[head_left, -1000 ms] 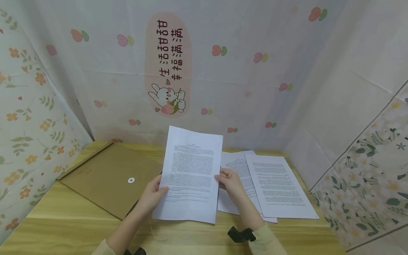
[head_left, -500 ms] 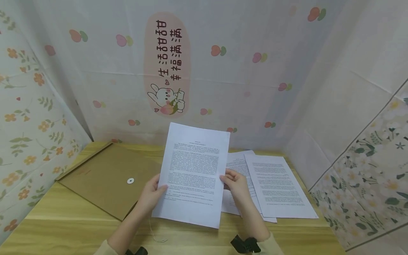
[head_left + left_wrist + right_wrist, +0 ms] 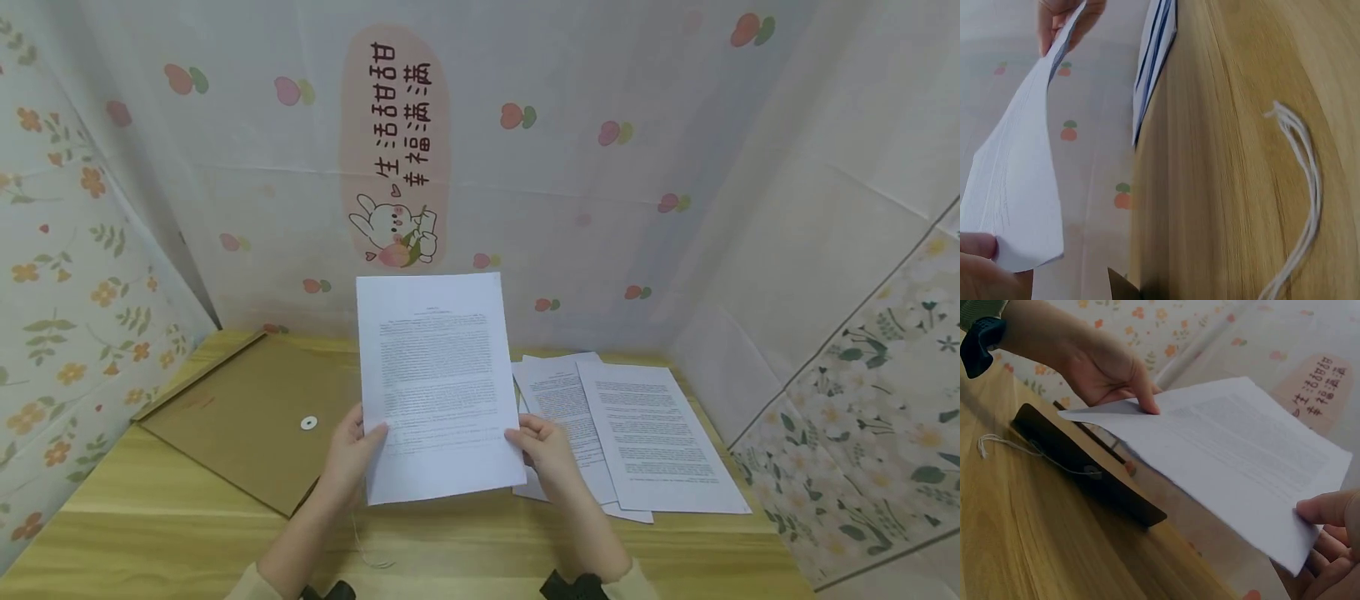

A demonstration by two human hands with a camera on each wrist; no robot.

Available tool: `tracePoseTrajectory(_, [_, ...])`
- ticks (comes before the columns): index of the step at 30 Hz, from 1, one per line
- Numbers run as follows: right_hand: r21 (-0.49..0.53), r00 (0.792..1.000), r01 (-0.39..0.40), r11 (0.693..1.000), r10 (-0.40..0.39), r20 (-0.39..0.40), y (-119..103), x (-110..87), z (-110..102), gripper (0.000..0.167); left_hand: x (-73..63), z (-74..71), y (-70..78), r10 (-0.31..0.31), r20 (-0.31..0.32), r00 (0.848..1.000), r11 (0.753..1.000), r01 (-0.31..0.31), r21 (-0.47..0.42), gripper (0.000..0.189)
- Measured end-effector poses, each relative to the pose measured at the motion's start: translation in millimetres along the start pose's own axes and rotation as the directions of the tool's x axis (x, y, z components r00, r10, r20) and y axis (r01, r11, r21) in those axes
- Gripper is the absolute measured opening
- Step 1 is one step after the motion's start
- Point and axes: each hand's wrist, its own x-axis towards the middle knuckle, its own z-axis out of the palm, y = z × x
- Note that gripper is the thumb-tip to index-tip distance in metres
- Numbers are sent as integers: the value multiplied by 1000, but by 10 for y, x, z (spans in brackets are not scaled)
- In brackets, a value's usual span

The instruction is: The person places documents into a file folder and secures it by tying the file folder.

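A printed sheet of paper (image 3: 435,383) is held up above the table between both hands. My left hand (image 3: 351,450) pinches its lower left edge, thumb on the printed face. On the opposite edge my right hand (image 3: 551,454) pinches it the same way. Seen from the right wrist, the paper (image 3: 1222,462) bows slightly between the two grips. Whether it is one sheet or a thin stack I cannot tell. Behind the right hand lie several overlapping printed sheets (image 3: 660,433). To the left rests a brown paper document envelope (image 3: 240,417), partly hidden by the left hand and the held paper.
The envelope bears a white round button (image 3: 308,423). Its white string (image 3: 1310,181) trails onto the wooden table (image 3: 450,550) near the front. Patterned cloth (image 3: 570,183) hangs behind the table, with more cloth on both sides.
The held paper has turned from leaning right to nearly upright, and has shifted up and a little left. Both hands keep their pinch. More of the loose sheets behind it shows.
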Motion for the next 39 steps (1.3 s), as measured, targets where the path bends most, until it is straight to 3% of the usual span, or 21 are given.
tracePoseTrajectory(4, [140,996,-58,988,66,-55,76,-5,69,35,-11,41,23,6,-6,1000,990,-6,-138,45])
tracePoseTrajectory(8, [328,985,-86,941,129,-114,161,-27,198,29,-28,141,11,15,-13,1000,957,-18,-289,44])
tracePoseTrajectory(10, [385,983,-85,919,141,-119,199,-40,277,25,-40,209,-13,21,-11,1000,940,-24,-339,45])
tracePoseTrajectory(12, [389,985,-80,918,134,-112,223,-62,359,23,-49,285,-40,32,-7,999,928,-32,-372,45])
tracePoseTrajectory(15, [298,987,-51,953,95,-133,240,-97,452,22,-63,383,-79,45,-3,999,917,-42,-398,46])
tracePoseTrajectory(18, [124,989,8,992,10,-151,243,-124,443,23,-66,416,-101,49,-9,999,909,-49,-415,44])
tracePoseTrajectory(20, [1,990,58,998,-57,-130,238,-125,367,24,-57,387,-100,40,-24,999,909,-46,-413,43])
tracePoseTrajectory(24, [-156,991,129,979,-134,-26,225,-111,123,26,-24,236,-61,14,-61,998,928,-35,-372,39])
tracePoseTrajectory(33, [-300,994,102,948,-82,78,128,-118,-472,32,69,-144,91,-23,-111,994,936,-18,-352,32])
tracePoseTrajectory(36, [-345,992,98,934,-65,105,85,-129,-623,32,82,-235,118,-33,-82,996,952,7,-305,37])
tracePoseTrajectory(39, [-371,990,104,923,-61,126,52,-144,-732,32,96,-294,105,-38,-8,999,979,35,-200,44])
